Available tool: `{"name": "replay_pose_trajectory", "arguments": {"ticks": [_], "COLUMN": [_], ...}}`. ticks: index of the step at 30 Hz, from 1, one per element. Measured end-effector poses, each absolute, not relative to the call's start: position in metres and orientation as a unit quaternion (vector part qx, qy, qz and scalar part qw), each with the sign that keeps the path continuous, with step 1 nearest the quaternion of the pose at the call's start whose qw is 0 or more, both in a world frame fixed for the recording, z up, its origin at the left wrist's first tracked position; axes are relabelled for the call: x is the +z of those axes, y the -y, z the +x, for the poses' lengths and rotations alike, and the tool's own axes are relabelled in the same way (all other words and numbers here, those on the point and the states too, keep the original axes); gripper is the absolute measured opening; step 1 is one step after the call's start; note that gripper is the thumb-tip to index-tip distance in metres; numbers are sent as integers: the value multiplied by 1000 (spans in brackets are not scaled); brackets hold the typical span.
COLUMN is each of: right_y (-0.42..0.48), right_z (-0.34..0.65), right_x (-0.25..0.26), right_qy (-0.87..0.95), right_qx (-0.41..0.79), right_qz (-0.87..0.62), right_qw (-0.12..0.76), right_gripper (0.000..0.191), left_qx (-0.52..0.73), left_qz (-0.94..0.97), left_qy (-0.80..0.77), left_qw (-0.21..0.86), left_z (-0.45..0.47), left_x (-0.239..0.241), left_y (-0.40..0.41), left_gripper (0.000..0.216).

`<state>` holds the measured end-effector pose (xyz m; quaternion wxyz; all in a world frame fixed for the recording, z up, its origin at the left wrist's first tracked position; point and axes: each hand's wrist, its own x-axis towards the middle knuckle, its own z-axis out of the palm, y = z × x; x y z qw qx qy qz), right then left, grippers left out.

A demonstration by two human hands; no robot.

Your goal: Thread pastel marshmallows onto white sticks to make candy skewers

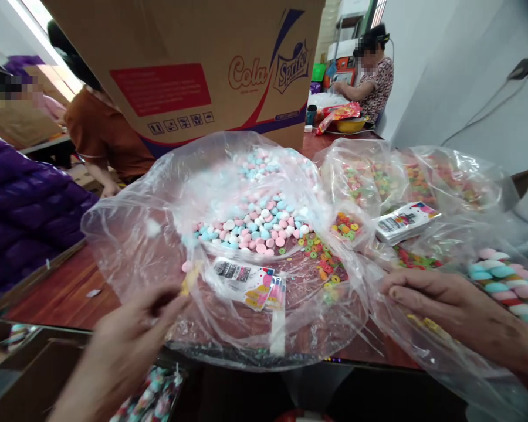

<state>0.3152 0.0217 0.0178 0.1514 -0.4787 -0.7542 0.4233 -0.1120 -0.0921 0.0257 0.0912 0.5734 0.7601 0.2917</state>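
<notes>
My left hand [129, 331] is blurred, with thumb and fingers closed around a small yellow strip [191, 278] whose kind is unclear. At the right, my right hand [449, 308] has its fingers pressed together on the edge of a clear plastic bag [372, 293]. Between my hands a large clear plastic bag [132, 246] lies spread, with pink, blue and white round candies [268, 223] heaped on it. Small coloured ring candies [328, 264] are scattered right of the heap. Printed packets [242, 281] lie in front of the candies.
A big cardboard box [193, 47] rises behind the bag. A stack of printed packets [407, 221], more bags of ring candies [449, 176] and twisted marshmallows [508, 284] are at the right. Purple packages [22, 217] pile up at the left. Two people sit beyond; another is at far left.
</notes>
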Motion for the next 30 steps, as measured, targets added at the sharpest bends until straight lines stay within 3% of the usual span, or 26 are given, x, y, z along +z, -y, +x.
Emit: {"name": "replay_pose_trajectory", "arguments": {"ticks": [8, 17, 22, 26, 30], "right_y": [-5, -8, -17, -24, -33], "right_z": [307, 295, 252, 206, 187], "right_x": [17, 13, 14, 12, 8], "right_qy": [777, 777, 736, 718, 755], "right_qx": [424, 421, 458, 477, 434], "right_qz": [-453, -452, -457, -436, -410], "right_qw": [105, 123, 198, 258, 270], "right_gripper": [38, 32, 23, 42, 14], "left_qx": [97, 119, 182, 190, 228], "left_qz": [756, 777, 752, 759, 768], "left_qy": [-645, -615, -633, -619, -595], "left_qw": [54, 69, -16, -74, -63], "left_z": [-63, -69, -44, -9, 14], "left_x": [-30, -34, -20, -7, -4], "left_y": [-7, -4, 0, 3, 8], "left_gripper": [21, 26, 25, 22, 22]}}
